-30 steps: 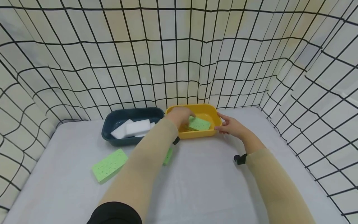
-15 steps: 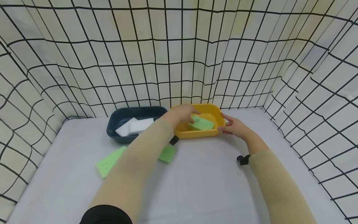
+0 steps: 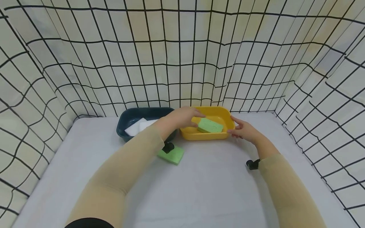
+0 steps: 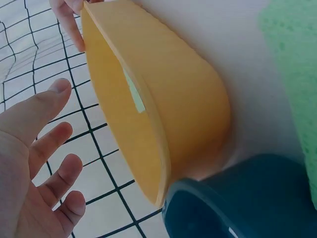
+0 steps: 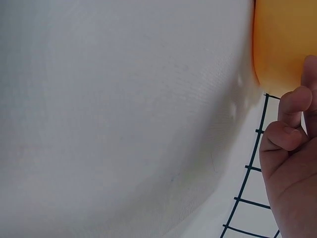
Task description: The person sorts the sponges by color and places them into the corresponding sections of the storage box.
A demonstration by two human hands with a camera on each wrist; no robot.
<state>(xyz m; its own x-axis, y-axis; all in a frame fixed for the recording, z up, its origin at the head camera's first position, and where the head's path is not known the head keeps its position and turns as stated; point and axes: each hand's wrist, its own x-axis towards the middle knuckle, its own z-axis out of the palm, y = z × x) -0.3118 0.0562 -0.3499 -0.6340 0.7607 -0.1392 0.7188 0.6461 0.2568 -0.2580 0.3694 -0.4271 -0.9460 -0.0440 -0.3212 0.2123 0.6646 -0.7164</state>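
Note:
A green sponge (image 3: 210,125) lies in the yellow tray (image 3: 205,136) at the back. My left hand (image 3: 182,117) hovers over the tray's left end, its fingers spread and holding nothing; the left wrist view shows these fingers (image 4: 69,166) apart from the yellow wall. At the tray's right end, my right hand (image 3: 246,130) holds the rim between thumb and fingers. Another green sponge (image 3: 174,155) lies on the table, partly behind my left wrist. White sponge-like blocks (image 3: 138,127) sit in the dark blue tray (image 3: 123,123), partly covered by my left arm.
The dark blue tray stands left of the yellow one, close beside it. A black grid net (image 3: 182,65) over pale cloth closes off the back and both sides. White cloth (image 3: 214,183) covers the table. My left sleeve (image 3: 119,167) crosses the table's left part.
My left hand has let go of the sponge in the yellow tray and drawn back up and left. The right hand keeps to the rim. A green sponge at left is now hidden behind the sleeve.

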